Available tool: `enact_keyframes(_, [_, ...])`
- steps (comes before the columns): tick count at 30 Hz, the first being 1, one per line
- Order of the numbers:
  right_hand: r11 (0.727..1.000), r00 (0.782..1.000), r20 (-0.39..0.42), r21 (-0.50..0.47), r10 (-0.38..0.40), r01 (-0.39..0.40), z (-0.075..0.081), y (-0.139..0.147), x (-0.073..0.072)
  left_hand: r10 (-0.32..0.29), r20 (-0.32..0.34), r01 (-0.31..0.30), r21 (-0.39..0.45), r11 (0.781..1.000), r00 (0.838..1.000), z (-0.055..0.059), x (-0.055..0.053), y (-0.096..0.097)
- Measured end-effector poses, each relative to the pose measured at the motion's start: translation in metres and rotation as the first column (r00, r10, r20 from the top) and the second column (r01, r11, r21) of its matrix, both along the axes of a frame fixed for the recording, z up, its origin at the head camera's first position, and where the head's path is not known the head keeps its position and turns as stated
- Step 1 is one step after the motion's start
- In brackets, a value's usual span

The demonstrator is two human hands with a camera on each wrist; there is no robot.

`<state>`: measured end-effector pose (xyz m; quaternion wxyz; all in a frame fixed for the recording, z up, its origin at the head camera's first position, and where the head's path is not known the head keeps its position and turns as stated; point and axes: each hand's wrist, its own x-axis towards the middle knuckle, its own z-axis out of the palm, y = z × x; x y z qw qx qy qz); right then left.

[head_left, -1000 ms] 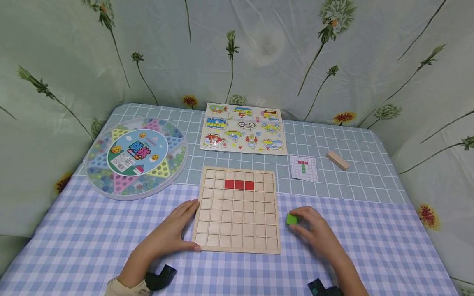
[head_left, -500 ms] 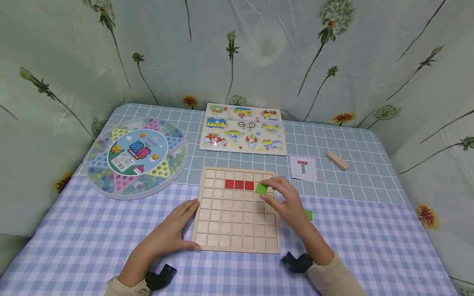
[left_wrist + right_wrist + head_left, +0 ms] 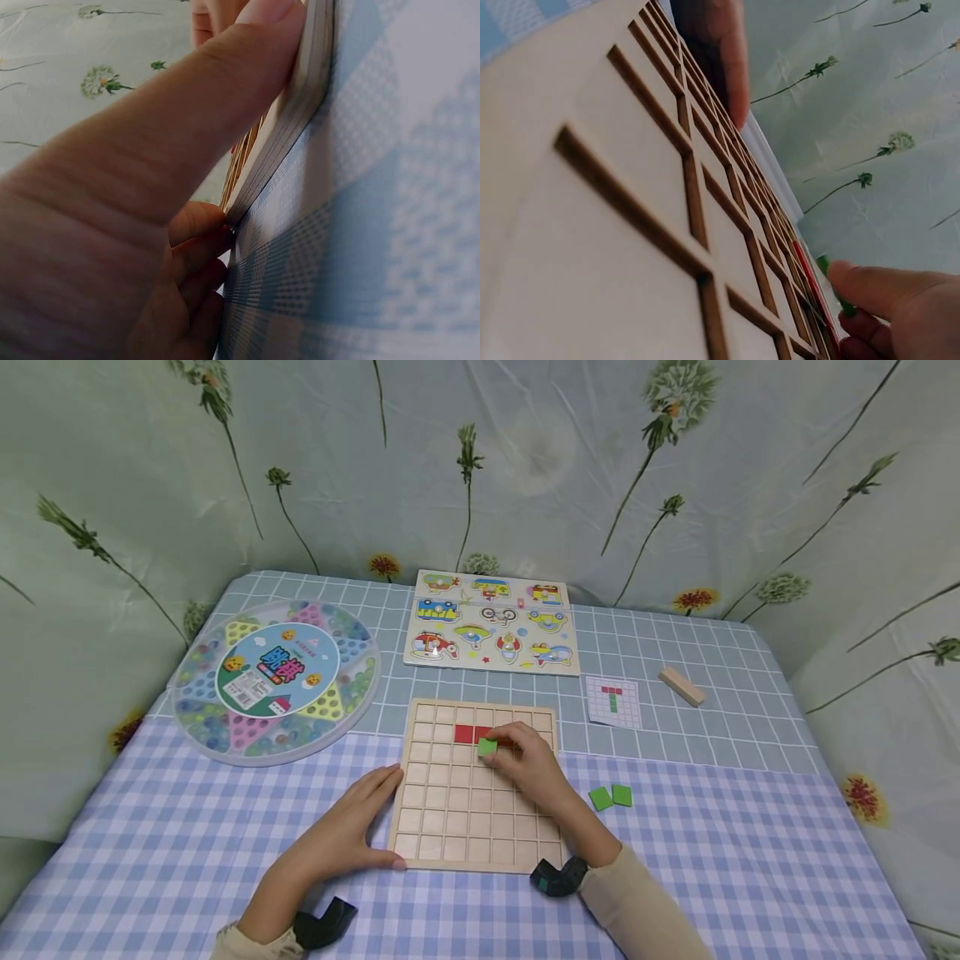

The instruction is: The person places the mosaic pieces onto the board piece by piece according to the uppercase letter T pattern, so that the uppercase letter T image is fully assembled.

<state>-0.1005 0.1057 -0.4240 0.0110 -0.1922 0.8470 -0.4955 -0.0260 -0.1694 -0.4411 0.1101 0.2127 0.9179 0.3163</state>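
- The right hand [image 3: 528, 766] pinches a green tile [image 3: 487, 747] between thumb and fingertips, over the upper middle of a pale wooden board [image 3: 480, 822] ruled into square cells.
- The green tile is just below a red tile [image 3: 482, 732] and overlaps its lower edge in the head view; in the right wrist view it is seen nearly edge-on, and whether it touches the board cannot be told.
- Another red tile [image 3: 464, 734] sits in the cell directly to the left, in the same row. The right hand covers the cells to the right.
- The left hand [image 3: 347, 829] is open and spread along the board's left side, fingers against the edge and thumb on the near left corner, as the left wrist view also shows.
- Two loose green tiles [image 3: 600, 798] lie side by side on the checked cloth of the tabletop [image 3: 187, 843], right of the board.
- Beyond the board's upper right corner, a small card [image 3: 613, 702] shows a red and green T of squares on a grid; a wooden block [image 3: 681, 687] lies to its right.
- Behind the board is a puzzle [image 3: 492, 643] with colourful vehicle pictures.
- At far left is a round marble game [image 3: 360, 689] with a star pattern and a printed label.
- A pale backdrop [image 3: 337, 468] printed with dandelions and flowers surrounds the tabletop.
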Motion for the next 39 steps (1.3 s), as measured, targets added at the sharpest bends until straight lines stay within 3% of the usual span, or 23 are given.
enact_keyframes(3, [0.998, 1.000, 0.000, 0.056, 0.020, -0.020, -0.018, 0.004, -0.007, 0.000, -0.003, 0.000, -0.001, 1.000, 1.000, 0.000, 0.000, 0.000])
enact_keyframes(10, [0.991, 0.999, -0.031, 0.124, 0.044, -0.040, -0.023, 0.004, -0.007, 0.001, -0.007, -0.001, -0.007, 1.000, 1.000, -0.001, -0.001, 0.000])
enact_keyframes(17, [0.986, 0.997, -0.047, 0.160, 0.054, -0.046, -0.021, 0.002, -0.005, 0.000, -0.013, 0.000, -0.002, 1.000, 1.000, -0.001, 0.000, 0.000])
enact_keyframes(25, [0.988, 0.995, 0.047, 0.129, 0.082, -0.088, -0.009, 0.008, -0.005, 0.004, -0.010, -0.004, 0.003, 1.000, 1.000, -0.001, 0.000, 0.000])
enact_keyframes(29, [0.991, 0.994, -0.007, 0.079, 0.105, -0.104, 0.003, 0.017, -0.003, 0.005, -0.010, -0.005, 0.008, 1.000, 1.000, -0.001, 0.000, 0.000])
enact_keyframes(32, [0.993, 0.990, -0.094, 0.056, 0.109, -0.104, 0.011, 0.027, 0.000, 0.010, -0.003, -0.010, 0.007, 1.000, 1.000, -0.001, 0.000, 0.000])
enact_keyframes(39, [0.999, 0.973, -0.227, 0.021, 0.033, -0.029, 0.027, 0.061, 0.016, 0.015, 0.007, -0.015, -0.010, 1.000, 1.000, -0.002, 0.000, 0.001])
